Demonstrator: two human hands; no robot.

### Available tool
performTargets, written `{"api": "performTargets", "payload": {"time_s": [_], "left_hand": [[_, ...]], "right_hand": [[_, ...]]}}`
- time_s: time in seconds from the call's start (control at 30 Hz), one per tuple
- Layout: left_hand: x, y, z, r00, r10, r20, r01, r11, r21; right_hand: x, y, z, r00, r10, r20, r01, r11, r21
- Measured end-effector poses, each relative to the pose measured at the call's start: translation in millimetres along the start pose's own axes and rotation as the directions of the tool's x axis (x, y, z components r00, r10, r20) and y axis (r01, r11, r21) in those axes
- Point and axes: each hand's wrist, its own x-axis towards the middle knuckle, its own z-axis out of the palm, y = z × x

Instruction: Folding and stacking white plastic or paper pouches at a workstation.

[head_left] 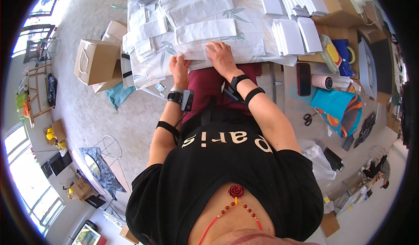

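Left grip pinches the near edge of a white packet at the table edge; right grip lies flat, released, on it. Best to press evenly, keeping edges aligned

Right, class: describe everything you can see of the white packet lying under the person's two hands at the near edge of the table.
The white packet is a flat, oblong bag that looks like thin, slightly glossy plastic film with something white folded inside. It lies flat at the near edge of the cloth-covered table, its long side along that edge. The left hand grips its near left corner; the right hand presses palm-down on its right part. Similar packets lie just beyond it.
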Motion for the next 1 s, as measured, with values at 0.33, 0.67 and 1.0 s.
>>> {"api": "performTargets", "payload": {"time_s": [0.33,0.67,1.0], "left_hand": [[-3.3,9.6,5.4,0.974,-0.104,0.203,0.136,0.979,-0.149],[-12.6,15.3,36.1,0.944,-0.225,0.241,0.276,0.940,-0.203],[-9.9,12.3,36.4,0.925,-0.252,0.284,0.293,0.950,-0.111]], "right_hand": [[6.1,7.2,0.0,0.998,0.023,0.063,-0.022,1.000,-0.003],[6.5,14.9,-2.1,0.993,0.038,0.112,-0.042,0.999,0.033],[8.7,16.2,-3.3,0.990,0.056,0.131,-0.065,0.996,0.065]]}}
